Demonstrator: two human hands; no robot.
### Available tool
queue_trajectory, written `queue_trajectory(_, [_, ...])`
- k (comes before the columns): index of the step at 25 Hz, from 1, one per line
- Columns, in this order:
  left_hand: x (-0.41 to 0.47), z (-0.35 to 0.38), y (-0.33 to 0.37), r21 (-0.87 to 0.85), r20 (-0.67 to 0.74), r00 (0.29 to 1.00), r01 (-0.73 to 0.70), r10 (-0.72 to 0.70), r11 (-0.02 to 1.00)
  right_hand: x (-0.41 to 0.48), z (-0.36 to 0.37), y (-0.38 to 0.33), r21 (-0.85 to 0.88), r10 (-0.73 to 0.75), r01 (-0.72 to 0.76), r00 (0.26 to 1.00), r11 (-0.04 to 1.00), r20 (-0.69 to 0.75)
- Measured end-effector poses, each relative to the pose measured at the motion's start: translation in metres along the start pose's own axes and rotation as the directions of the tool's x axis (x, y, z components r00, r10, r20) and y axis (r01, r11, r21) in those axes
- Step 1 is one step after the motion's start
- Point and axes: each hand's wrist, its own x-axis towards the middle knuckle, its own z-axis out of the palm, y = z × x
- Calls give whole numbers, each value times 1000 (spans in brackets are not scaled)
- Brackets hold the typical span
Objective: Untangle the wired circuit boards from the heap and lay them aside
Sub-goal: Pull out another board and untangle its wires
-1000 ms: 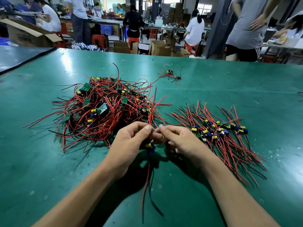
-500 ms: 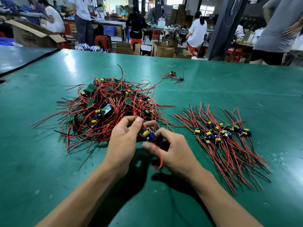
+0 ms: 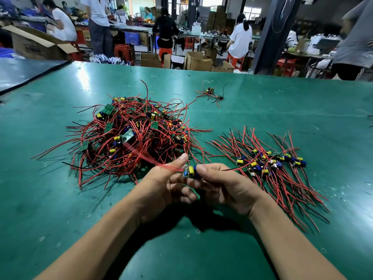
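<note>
While a blurred red lead (image 3: pixel 145 156) stretches toward the heap (image 3: pixel 131 138) just beyond the left hand (image 3: pixel 161 186), a worker pinches one small circuit board (image 3: pixel 189 171) between both hands above the table (image 3: pixel 60 199), apparently steadying it so its wires pull clear of the tangle. The right hand (image 3: pixel 226 186) grips the board's right end, thumb on top. The left hand curls its fingers under the other end, thumb raised. Both forearms reach forward, wrists close together. Freed boards (image 3: pixel 272 168) lie fanned out just right of the right hand, likely this one's destination.
</note>
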Motion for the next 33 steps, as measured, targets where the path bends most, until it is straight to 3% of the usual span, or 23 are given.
queue_trajectory(3, [-2,-4,-2,17,95,993,67,-68,998,2,-4,2,-143,39,-54,994,988,-104])
queue_trajectory(8, [2,-6,-8,-28,70,997,-36,38,999,10,-10,6,-213,-28,-46,943,976,-333])
queue_trajectory(11, [4,-5,-14,98,7,995,-102,102,990,10,-9,7,-258,-53,-33,946,966,-319])
queue_trajectory(18, [6,0,-20,371,10,976,-206,218,906,7,-8,3,-309,-143,27,921,951,-362])
queue_trajectory(23, [7,1,-21,324,-95,940,-281,326,903,12,-4,8,-255,-128,39,931,966,-342])
queue_trajectory(28, [9,2,-23,488,-93,915,-302,393,819,16,-4,13,-436,-234,45,891,899,-390])
queue_trajectory(33, [8,5,-25,585,-67,863,-373,501,720,21,0,19,-550,-197,-89,876,830,-440])
